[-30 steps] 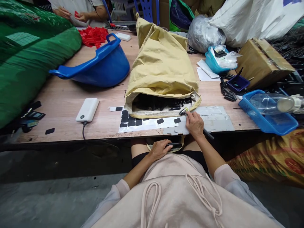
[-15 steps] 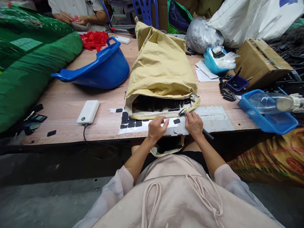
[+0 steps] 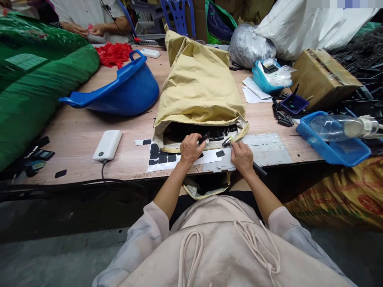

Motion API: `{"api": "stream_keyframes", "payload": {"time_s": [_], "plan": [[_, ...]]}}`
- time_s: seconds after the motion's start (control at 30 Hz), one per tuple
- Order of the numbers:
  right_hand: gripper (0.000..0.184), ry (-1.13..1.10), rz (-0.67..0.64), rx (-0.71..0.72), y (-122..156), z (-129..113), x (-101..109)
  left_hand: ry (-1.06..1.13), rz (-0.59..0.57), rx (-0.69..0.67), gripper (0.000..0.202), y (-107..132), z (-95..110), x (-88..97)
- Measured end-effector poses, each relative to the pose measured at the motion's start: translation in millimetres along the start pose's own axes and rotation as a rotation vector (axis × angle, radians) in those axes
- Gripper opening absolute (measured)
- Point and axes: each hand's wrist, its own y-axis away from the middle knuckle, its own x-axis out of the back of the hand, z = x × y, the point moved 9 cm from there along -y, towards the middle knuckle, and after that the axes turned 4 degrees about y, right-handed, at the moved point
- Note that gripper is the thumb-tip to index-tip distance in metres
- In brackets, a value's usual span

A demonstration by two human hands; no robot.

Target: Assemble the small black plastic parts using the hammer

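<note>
At the mouth of a yellow sack [image 3: 203,87], my left hand [image 3: 190,150] pinches a small black piece [image 3: 204,137]. Loose black pieces [image 3: 217,138] lie inside the opening. My right hand [image 3: 242,158] is closed around a small hammer; its shiny metal head [image 3: 227,141] points to the sack and its black handle [image 3: 259,169] sticks out behind. Under my left hand is a white sheet [image 3: 149,166] with rounded black pads [image 3: 161,155]. A single black pad [image 3: 220,154] lies between my hands, over a grey board [image 3: 269,149].
Left are a blue basin [image 3: 131,85], a white power bank [image 3: 108,145] with a cable and a green sack [image 3: 44,83]. Right are a blue basket [image 3: 332,149] with a clear bottle [image 3: 332,127] and a carton [image 3: 324,77]. Another person's hands [image 3: 86,30] are across the table.
My left hand has moved up and slightly left to the sack's mouth and now grips a black piece. The right hand keeps the hammer in about the same place. The view has shifted slightly.
</note>
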Motion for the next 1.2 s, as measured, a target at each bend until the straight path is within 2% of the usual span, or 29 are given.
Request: {"api": "stream_keyframes", "payload": {"time_s": [0.13, 0.23, 0.47, 0.57, 0.73, 0.83, 0.97, 1.1, 1.2], "plan": [[0.035, -0.014, -0.003, -0.005, -0.3, 0.4, 0.0, 0.169, -0.183, -0.213, 0.008, 32.7, 12.1, -10.2], [0.036, -0.027, 0.003, -0.012, -0.3, 0.8, 0.7, 0.249, -0.279, -0.237, 0.010, 50.0, 9.0, -23.1], [0.036, -0.023, 0.042, -0.008, 0.9, 3.3, 2.0, 0.363, -0.289, -0.148, 0.022, 50.1, -2.0, -33.2], [0.036, -0.035, 0.044, -0.004, 0.2, 6.5, 2.2, 0.378, -0.300, -0.137, 0.021, 48.5, -3.1, -33.7], [0.036, -0.205, 0.106, -0.028, 4.2, 4.6, 17.7, 0.393, -0.310, -0.091, 0.018, 47.5, -6.2, -36.6], [0.038, -0.412, 0.130, -0.044, 12.3, -8.0, 30.3, 0.353, -0.305, -0.047, 0.015, 46.3, -6.2, -39.3], [0.036, -0.621, 0.062, 0.002, 23.1, -36.2, 34.9, 0.310, -0.280, 0.001, 0.013, 45.1, -4.7, -41.2], [0.036, -0.680, -0.030, 0.033, 28.3, -54.2, 29.1, 0.313, -0.273, -0.002, 0.015, 45.0, -3.6, -42.2], [0.035, -0.667, -0.044, 0.058, 28.6, -61.9, 30.4, 0.317, -0.287, -0.009, 0.017, 44.9, -3.9, -43.1]]}}
